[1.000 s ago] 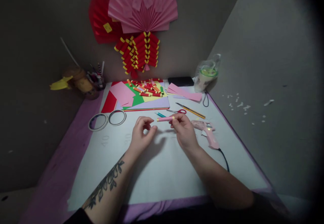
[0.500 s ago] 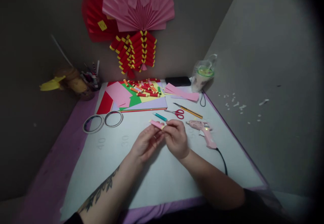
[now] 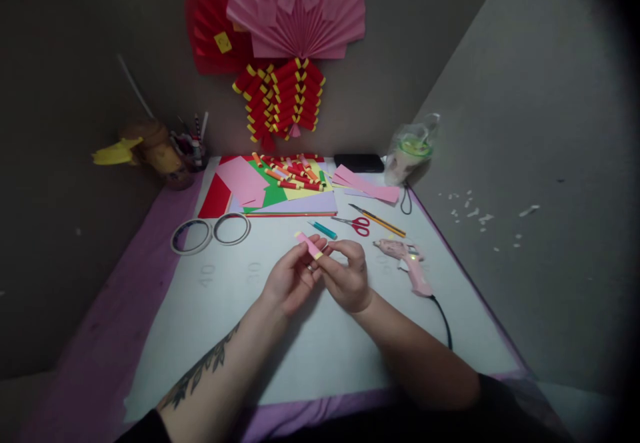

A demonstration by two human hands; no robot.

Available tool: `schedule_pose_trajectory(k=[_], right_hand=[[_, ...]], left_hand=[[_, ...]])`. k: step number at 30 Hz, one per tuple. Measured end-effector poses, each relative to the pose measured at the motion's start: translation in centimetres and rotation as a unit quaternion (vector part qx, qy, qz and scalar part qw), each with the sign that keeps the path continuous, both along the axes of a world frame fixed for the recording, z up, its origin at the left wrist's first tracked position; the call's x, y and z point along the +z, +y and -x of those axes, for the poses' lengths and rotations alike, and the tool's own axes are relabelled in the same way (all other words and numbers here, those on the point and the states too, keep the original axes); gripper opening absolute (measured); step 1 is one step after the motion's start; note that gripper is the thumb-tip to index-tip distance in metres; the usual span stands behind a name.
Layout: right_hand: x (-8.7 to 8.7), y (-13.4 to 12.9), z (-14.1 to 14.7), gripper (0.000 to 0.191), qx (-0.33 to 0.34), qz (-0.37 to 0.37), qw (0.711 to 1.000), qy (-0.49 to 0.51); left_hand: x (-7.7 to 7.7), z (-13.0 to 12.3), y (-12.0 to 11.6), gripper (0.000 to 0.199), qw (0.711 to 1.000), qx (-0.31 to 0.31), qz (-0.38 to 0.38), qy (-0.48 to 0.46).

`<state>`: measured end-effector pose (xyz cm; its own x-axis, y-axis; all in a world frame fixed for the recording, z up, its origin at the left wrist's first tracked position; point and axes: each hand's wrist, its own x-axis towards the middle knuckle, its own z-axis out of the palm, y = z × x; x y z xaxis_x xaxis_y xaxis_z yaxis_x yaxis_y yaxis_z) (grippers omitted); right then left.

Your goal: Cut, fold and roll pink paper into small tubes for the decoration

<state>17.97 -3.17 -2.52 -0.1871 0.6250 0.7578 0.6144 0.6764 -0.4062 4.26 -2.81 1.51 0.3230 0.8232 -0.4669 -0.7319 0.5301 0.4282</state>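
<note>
A small pink paper strip (image 3: 309, 245) with pale yellow ends is held above the middle of the table, tilted down to the right. My left hand (image 3: 291, 281) grips it between thumb and fingers, palm turned up. My right hand (image 3: 350, 277) is curled at the strip's lower right end, its thumb and forefinger closed on that end. Just beyond the fingers lies a teal craft knife (image 3: 324, 230). Red-handled scissors (image 3: 359, 225) rest to its right, beside a yellow craft knife (image 3: 380, 221). A pink glue gun (image 3: 407, 259) lies right of my right hand.
Two tape rolls (image 3: 191, 237) lie at left. Coloured paper sheets (image 3: 305, 203) carry several small paper rolls (image 3: 295, 175) at the back. Pink strips (image 3: 367, 186), a black phone (image 3: 359, 162) and a bagged cup (image 3: 407, 156) stand behind. A drink (image 3: 163, 156) is at back left.
The pink strip has turned steeper and shows more of its flat face. My right forefinger has lifted away from the strip's upper edge. The whole view has shifted slightly.
</note>
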Motion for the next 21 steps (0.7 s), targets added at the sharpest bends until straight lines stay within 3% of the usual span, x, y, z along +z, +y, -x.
schedule_pose_trajectory(k=[5,7,9,11,14,17,19,21], right_hand=[[0.3,-0.1,0.0,0.020,-0.002,0.012,0.999,0.033],[0.8,0.4,-0.3,0.017,-0.043,0.023,0.998,0.042],[1.4,1.6,-0.7,0.016,-0.089,0.088,0.992,-0.010],[1.8,3.2,-1.0,0.017,-0.122,0.173,0.970,-0.116],[1.6,5.7,-0.8,0.021,-0.149,0.252,0.924,-0.244],[1.0,7.2,-0.2,0.020,-0.162,0.281,0.896,-0.303],[0.8,7.4,0.0,0.021,-0.167,0.296,0.893,-0.294],[1.0,7.0,-0.3,0.022,-0.144,0.305,0.914,-0.227]], left_hand=[[0.2,1.0,0.7,0.014,0.998,0.026,-0.023,0.043],[0.4,1.8,1.2,0.019,0.989,0.033,-0.075,0.119],[0.6,2.7,1.5,0.025,0.957,0.042,-0.161,0.240],[0.8,3.5,1.7,0.028,0.890,0.057,-0.244,0.382],[0.9,4.1,1.5,0.026,0.750,0.087,-0.328,0.568],[0.6,4.3,1.4,0.023,0.625,0.094,-0.405,0.661],[0.4,4.5,1.5,0.024,0.574,0.073,-0.437,0.689],[0.1,4.6,1.7,0.026,0.544,0.030,-0.441,0.713]])
